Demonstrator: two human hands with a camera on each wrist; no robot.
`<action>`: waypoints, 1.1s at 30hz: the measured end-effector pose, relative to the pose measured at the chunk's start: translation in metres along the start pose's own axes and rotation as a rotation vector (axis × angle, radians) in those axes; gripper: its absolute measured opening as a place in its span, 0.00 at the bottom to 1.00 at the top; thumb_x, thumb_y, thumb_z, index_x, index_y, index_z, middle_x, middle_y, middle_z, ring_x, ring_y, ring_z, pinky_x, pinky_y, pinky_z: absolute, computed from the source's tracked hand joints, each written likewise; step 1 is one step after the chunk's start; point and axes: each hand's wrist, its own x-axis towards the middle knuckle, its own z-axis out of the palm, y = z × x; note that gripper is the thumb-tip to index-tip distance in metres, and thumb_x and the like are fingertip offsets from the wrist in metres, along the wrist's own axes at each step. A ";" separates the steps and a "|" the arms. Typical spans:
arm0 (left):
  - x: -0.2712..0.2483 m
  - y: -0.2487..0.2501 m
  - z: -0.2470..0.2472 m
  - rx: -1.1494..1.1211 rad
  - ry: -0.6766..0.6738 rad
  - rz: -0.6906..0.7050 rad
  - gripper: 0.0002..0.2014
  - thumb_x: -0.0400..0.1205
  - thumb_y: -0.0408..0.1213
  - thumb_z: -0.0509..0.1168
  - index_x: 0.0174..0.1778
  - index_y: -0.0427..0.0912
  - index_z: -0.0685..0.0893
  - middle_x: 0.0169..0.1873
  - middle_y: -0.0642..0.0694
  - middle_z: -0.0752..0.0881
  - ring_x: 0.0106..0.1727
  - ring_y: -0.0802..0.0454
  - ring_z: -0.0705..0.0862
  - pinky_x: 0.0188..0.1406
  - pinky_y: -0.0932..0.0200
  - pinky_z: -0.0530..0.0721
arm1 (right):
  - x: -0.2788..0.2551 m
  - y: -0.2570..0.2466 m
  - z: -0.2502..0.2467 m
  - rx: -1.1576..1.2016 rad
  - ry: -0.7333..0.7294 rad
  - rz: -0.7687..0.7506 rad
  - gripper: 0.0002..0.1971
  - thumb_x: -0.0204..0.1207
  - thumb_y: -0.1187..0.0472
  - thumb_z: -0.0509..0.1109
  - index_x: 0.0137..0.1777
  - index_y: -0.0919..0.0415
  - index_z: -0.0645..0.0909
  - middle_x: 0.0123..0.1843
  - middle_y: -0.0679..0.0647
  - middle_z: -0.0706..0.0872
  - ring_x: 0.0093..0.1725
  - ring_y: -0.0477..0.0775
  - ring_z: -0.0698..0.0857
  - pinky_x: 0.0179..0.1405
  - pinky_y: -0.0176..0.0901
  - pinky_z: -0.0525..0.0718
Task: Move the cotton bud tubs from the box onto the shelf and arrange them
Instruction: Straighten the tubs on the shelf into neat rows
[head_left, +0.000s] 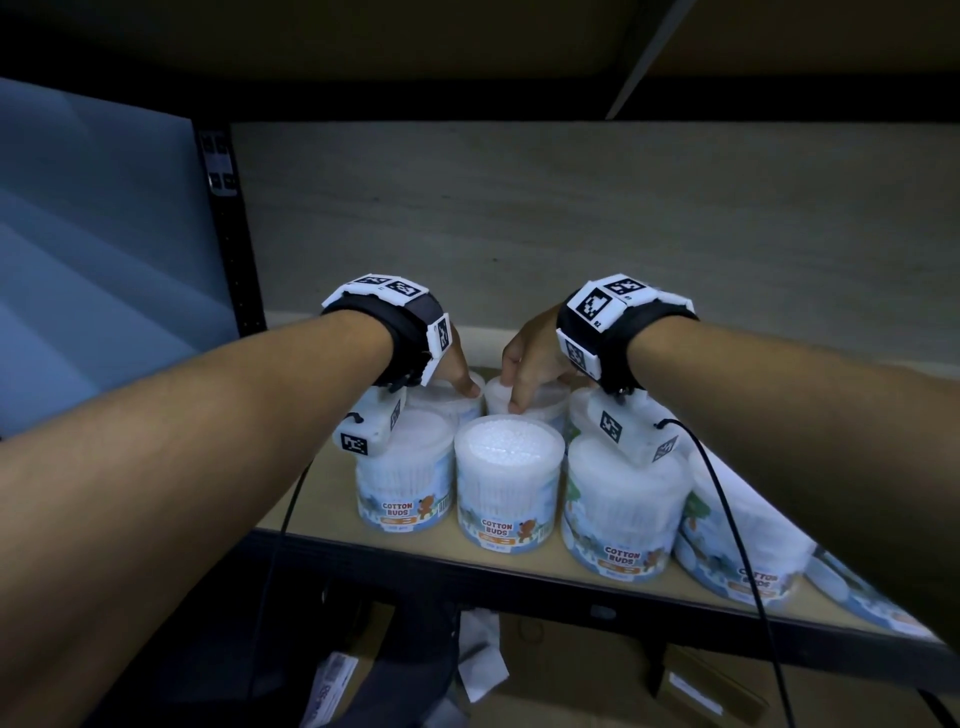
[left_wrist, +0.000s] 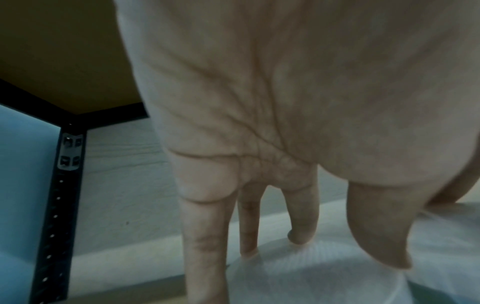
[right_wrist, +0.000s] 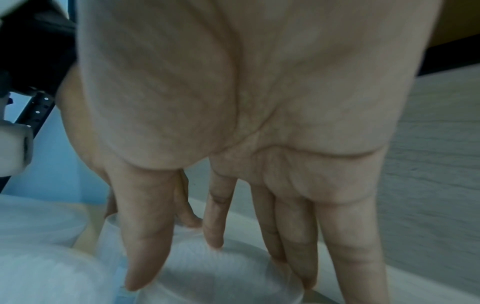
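Note:
Several clear cotton bud tubs with "COTTON BUDS" labels stand on the wooden shelf (head_left: 317, 499) in two rows. The front row holds a left tub (head_left: 402, 483), a middle tub (head_left: 509, 483) and a right tub (head_left: 623, 514). My left hand (head_left: 460, 376) reaches down over the back left tub (head_left: 441, 400); its thumb and fingers span the lid (left_wrist: 311, 277). My right hand (head_left: 524, 371) clasps the back middle tub (head_left: 540, 400) from above, thumb on the near side and fingers down the far side (right_wrist: 221, 271). Both back tubs stand on the shelf.
More tubs (head_left: 743, 551) run along the shelf to the right under my right forearm. A black upright post (head_left: 228, 234) bounds the shelf on the left and a grey wall closes the back. Bare shelf lies left of the tubs. Cardboard (head_left: 571, 675) sits below.

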 end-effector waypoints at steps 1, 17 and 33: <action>-0.003 0.002 0.001 -0.016 -0.033 -0.005 0.32 0.79 0.55 0.70 0.76 0.42 0.78 0.71 0.40 0.80 0.59 0.45 0.83 0.28 0.61 0.81 | -0.002 -0.001 0.000 0.011 -0.019 -0.001 0.28 0.81 0.50 0.69 0.77 0.62 0.73 0.46 0.54 0.81 0.36 0.49 0.77 0.19 0.29 0.74; -0.022 -0.001 0.002 -0.094 -0.041 -0.030 0.32 0.81 0.52 0.69 0.79 0.43 0.73 0.73 0.39 0.76 0.47 0.44 0.81 0.31 0.64 0.78 | -0.018 -0.012 0.002 0.130 -0.025 0.064 0.25 0.86 0.52 0.61 0.79 0.65 0.69 0.63 0.57 0.79 0.54 0.53 0.74 0.27 0.32 0.66; -0.043 0.002 0.001 0.001 -0.036 -0.022 0.32 0.84 0.55 0.64 0.81 0.41 0.70 0.73 0.39 0.77 0.36 0.47 0.81 0.28 0.67 0.75 | -0.024 -0.012 0.004 0.167 0.007 0.078 0.26 0.86 0.51 0.61 0.81 0.62 0.69 0.78 0.60 0.74 0.75 0.58 0.75 0.65 0.45 0.75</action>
